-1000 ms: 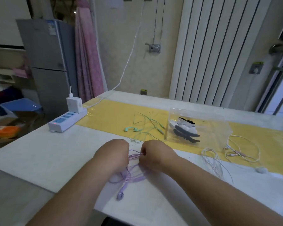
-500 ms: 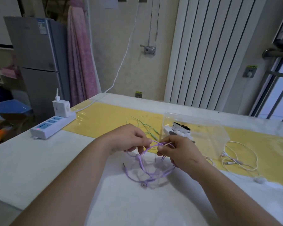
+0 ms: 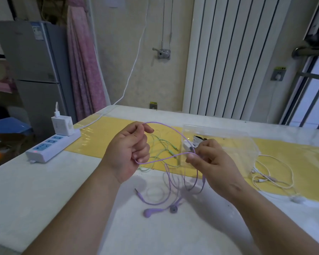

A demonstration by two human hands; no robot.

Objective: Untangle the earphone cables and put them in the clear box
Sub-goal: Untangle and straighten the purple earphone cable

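My left hand [image 3: 129,151] and my right hand [image 3: 211,161] are raised above the table, each pinching the purple earphone cable [image 3: 168,183]. A loop of it arches between them. Its buds [image 3: 151,212] and plug lie on the white table below. The clear box [image 3: 234,144] stands just behind my right hand on the yellow strip, with black and white items inside. Green earphones [image 3: 162,153] lie tangled beyond my left hand. White earphones [image 3: 271,173] lie right of the box.
A white power strip [image 3: 52,147] with a charger plugged in sits at the table's left edge. A white radiator stands behind the table, and a grey fridge at the far left.
Both hands have lifted off the table and moved apart, drawing the purple cable up into a wide loop. Its buds and plug now lie spread on the table.
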